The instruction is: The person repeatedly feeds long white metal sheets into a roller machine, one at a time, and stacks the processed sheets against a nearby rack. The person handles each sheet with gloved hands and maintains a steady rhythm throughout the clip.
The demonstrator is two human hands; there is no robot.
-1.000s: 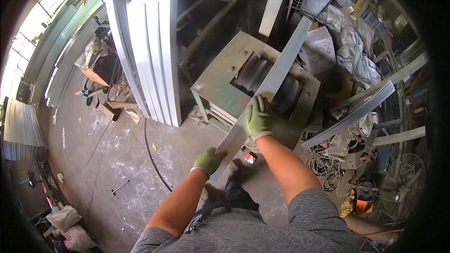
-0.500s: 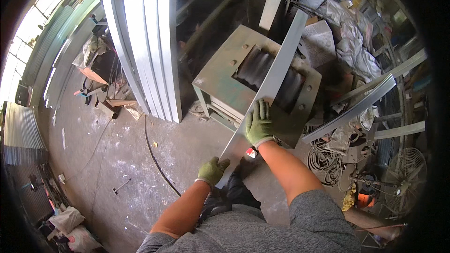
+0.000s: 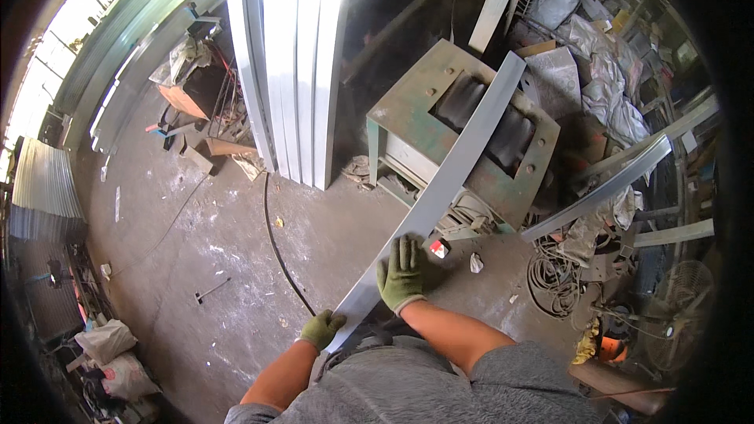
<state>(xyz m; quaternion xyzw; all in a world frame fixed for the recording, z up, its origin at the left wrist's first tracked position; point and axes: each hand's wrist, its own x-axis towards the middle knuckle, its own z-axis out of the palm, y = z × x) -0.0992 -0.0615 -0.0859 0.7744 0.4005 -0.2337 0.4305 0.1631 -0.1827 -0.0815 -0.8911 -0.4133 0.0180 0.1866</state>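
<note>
Head view: both gloved hands grip a long grey metal strip (image 3: 448,180) slanting from near left to the far green machine (image 3: 408,110). Left hand (image 3: 320,328) closes on its near end; right hand (image 3: 401,275) lies flat, fingers spread, higher up.

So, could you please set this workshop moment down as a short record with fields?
setting: workshop with a concrete floor
left hand: green glove, grips the near end of the metal strip
right hand: green glove, pressed flat on the strip further up
metal strip: long, grey, its far end lies over the green roller machine
nearby: white panels stand left of the machine; black cable on the floor
</note>
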